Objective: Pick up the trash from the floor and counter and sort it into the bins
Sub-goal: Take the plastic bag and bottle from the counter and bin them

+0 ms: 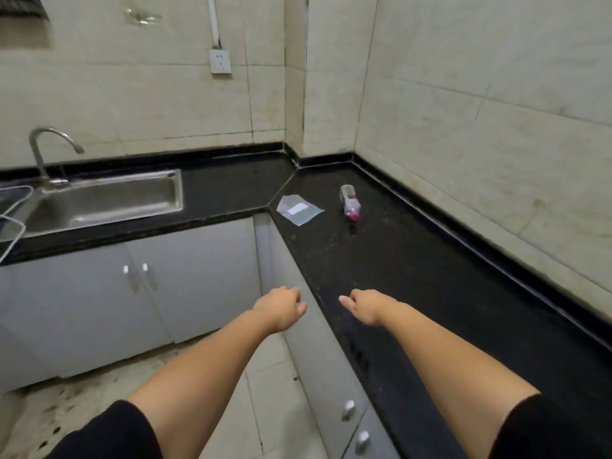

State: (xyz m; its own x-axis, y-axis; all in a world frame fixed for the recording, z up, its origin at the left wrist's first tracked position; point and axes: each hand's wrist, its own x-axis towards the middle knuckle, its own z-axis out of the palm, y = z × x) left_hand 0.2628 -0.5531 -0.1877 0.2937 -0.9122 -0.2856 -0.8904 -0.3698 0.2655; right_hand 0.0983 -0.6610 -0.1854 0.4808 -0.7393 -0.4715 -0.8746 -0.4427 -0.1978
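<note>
Two pieces of trash lie on the black counter [414,260] near its inner corner. One is a clear plastic bottle [349,202] on its side with a pink cap toward me. The other is a flat clear plastic bag [299,209] with a white label, left of the bottle. Both my arms reach forward. My left hand [281,308] hovers in front of the cabinet edge, fingers loosely curled, holding nothing. My right hand [362,306] is over the counter's front edge, fingers loosely curled, also holding nothing. Both hands are well short of the trash.
A steel sink [99,202] with a curved tap [49,150] is set in the counter on the left. Grey cabinet doors [185,279] run below the counter. The tiled floor [82,402] at lower left is speckled with dirt. No bins are in view.
</note>
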